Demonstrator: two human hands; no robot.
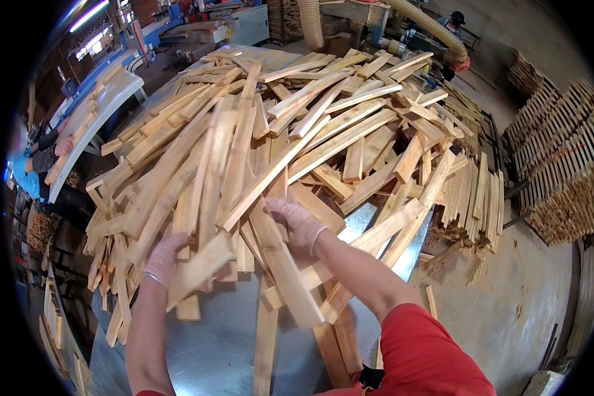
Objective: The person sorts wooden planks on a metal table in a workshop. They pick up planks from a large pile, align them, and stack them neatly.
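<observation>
My left hand (162, 256), in a thin translucent glove, is at the front left of a big heap of wooden boards (221, 158). Its fingers are closed at the side of a short board (203, 269), blurred by motion; part of the grip is hidden. A longer board (285, 267) slants toward me from my gloved right hand (298, 223), which grips its side near the upper end. Several more boards (264, 336) lie under and beside it, some reaching over the near edge of the metal tabletop (211, 350).
Slatted wood stacks (561, 152) stand at the right, beyond a row of upright boards (472, 191). On the left, a person (30, 168) works at a pale bench (105, 105). Ribbed hoses (435, 26) and machinery are at the back, with another person (454, 21) far off.
</observation>
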